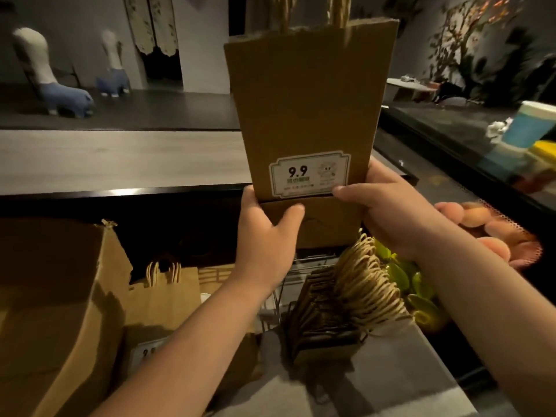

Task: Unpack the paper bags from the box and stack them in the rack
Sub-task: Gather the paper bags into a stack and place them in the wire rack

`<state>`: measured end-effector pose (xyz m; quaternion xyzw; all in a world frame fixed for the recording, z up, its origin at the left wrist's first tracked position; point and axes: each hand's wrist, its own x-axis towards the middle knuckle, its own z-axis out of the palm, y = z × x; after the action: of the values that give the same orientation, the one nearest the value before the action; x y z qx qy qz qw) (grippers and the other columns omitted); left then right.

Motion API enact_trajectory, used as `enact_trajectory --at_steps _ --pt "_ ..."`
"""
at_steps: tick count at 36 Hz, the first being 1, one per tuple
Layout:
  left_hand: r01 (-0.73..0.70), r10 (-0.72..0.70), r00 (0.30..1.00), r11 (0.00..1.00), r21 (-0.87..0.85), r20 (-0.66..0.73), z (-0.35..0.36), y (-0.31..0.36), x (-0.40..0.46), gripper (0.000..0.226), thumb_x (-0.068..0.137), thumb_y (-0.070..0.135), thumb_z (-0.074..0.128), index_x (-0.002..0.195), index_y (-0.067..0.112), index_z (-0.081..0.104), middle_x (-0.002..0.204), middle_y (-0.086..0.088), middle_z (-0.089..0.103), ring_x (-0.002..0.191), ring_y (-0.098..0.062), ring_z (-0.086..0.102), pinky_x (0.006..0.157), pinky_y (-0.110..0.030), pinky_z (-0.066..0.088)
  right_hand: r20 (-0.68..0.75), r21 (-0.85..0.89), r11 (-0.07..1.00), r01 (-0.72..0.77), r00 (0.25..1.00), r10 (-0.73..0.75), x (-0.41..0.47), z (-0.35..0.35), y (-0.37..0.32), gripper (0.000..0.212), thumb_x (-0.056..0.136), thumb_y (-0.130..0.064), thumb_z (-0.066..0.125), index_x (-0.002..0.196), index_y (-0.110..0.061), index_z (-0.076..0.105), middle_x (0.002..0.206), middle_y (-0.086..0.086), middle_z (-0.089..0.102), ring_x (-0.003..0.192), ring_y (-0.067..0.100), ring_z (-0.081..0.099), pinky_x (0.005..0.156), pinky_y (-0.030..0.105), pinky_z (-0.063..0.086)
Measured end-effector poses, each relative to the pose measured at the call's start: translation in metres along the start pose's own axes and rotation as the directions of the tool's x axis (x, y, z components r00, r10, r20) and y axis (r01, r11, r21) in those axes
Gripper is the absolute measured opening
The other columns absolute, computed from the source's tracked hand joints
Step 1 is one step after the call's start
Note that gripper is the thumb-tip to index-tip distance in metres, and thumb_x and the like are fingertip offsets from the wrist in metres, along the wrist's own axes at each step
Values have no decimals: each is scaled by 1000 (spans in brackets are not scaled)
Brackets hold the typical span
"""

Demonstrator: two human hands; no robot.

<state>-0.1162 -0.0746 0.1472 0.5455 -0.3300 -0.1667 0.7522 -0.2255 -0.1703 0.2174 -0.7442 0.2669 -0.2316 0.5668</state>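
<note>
Left hand (264, 233): grips the lower left edge of the paper bag (310, 109), thumb curled over its folded bottom.
Right hand (388, 212): grips the lower right edge, thumb on the front by the price label (310, 173).
Paper bag: flat, upright, above the rack (285, 278) of stacked bags (340, 308).
Box (60, 311): lower left, more bags inside.

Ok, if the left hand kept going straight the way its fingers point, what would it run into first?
The left hand already grips the folded base of the upright paper bag. Past the bag, likely the black-edged counter, though depth is unclear.
</note>
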Motion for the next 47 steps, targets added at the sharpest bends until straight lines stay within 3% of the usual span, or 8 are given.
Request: enact_trajectory --at_steps 6,11,15,21,28,34,41,47 --pt "34 -36 999 995 97 19 23 -23 11 34 93 17 59 105 45 44 112 18 56 104 -1 55 77 -16 50 59 60 996 -59 997 55 21 -34 23 35 94 -3 52 119 -26 57 120 -1 67 119 22 58 109 51 39" --pt "85 -87 996 986 142 5 45 -46 15 32 95 17 56 106 44 45 114 16 58 100 7 57 71 -10 51 155 61 995 -73 986 63 40 -59 49 30 97 -11 51 117 -32 56 116 -8 69 115 16 61 107 47 42" --pt "157 -153 988 970 188 -34 56 -64 18 33 95 19 56 108 47 45 116 16 60 110 -2 59 93 -34 54 219 50 995 -82 973 69 54 -72 70 32 98 -15 51 124 -33 55 117 -12 69 115 13 62 107 47 43" --pt "170 -157 985 959 225 -75 66 -68 20 31 97 15 52 115 41 48 109 19 64 104 3 62 83 -23 57 275 111 991 -73 961 39 67 -84 91 29 98 -16 51 121 -33 58 116 -10 70 113 13 64 105 48 44" --pt "21 -4 998 969 246 -70 77 -44 36 34 96 6 51 109 37 51 106 18 65 98 12 60 71 -4 49 293 207 977 52 949 -112 77 -99 79 31 98 -15 50 123 -32 56 119 -9 68 114 13 63 102 46 46" --pt "-115 130 989 977 178 -76 79 -37 46 38 92 2 52 109 35 53 101 27 68 104 6 61 81 -9 49 242 303 944 133 947 -211 81 -104 69 39 96 -5 50 108 -42 57 116 -13 69 115 8 60 107 41 44" --pt "-250 247 968 958 139 37 89 -20 59 36 91 -3 45 115 24 50 103 22 69 107 -1 62 85 -18 51 265 458 857 236 884 -385 88 -116 65 43 85 -3 49 122 -26 52 126 4 64 119 17 60 103 39 48" --pt "25 -12 999 953 301 -45 86 -46 55 39 95 1 50 106 37 54 94 31 67 96 9 60 93 -25 50 234 341 934 103 953 -190 92 -114 96 39 96 -4 49 121 -33 56 118 -8 68 114 9 62 102 39 49"
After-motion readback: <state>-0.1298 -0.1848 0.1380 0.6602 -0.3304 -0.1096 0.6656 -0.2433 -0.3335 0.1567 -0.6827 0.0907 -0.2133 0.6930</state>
